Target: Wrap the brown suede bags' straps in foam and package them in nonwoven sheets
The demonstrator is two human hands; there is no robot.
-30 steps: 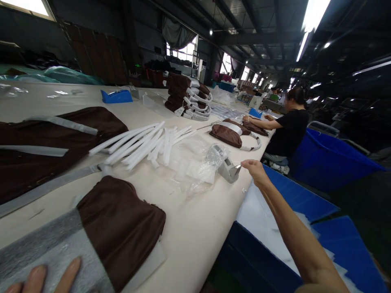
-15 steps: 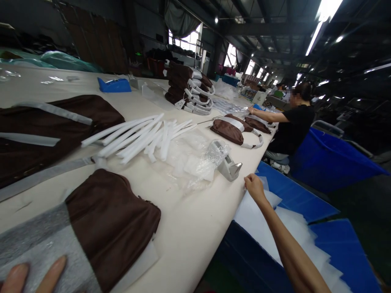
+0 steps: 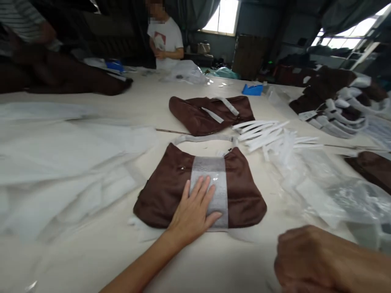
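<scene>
A dark brown handbag (image 3: 244, 195) lies flat in front of me, a translucent grey foam strip (image 3: 210, 165) across its middle. Its handle (image 3: 204, 138), covered in pale wrap, arches away at the top. My left hand (image 3: 194, 209) rests on the strip and the bag, fingers spread and straight. To the right of the bag, above the table, my right hand (image 3: 305, 256) is curled closed and smeared by motion; whatever its fingers may hold is hidden. Behind this bag lies a second brown bag (image 3: 189, 116) with pale strips on it.
White foam tubes (image 3: 265, 134) lie beyond to the right, near crumpled clear plastic (image 3: 320, 195). White sheets (image 3: 76, 162) cover the left side. Wrapped brown bags (image 3: 326, 91) are piled at the back right. A blue tape dispenser (image 3: 252, 89) and a standing person (image 3: 166, 36) are farther back.
My view has swung left to face the bag. My right hand has come from beside the grey tape dispenser at the table edge toward the bag. My left hand stays on the foam strip.
</scene>
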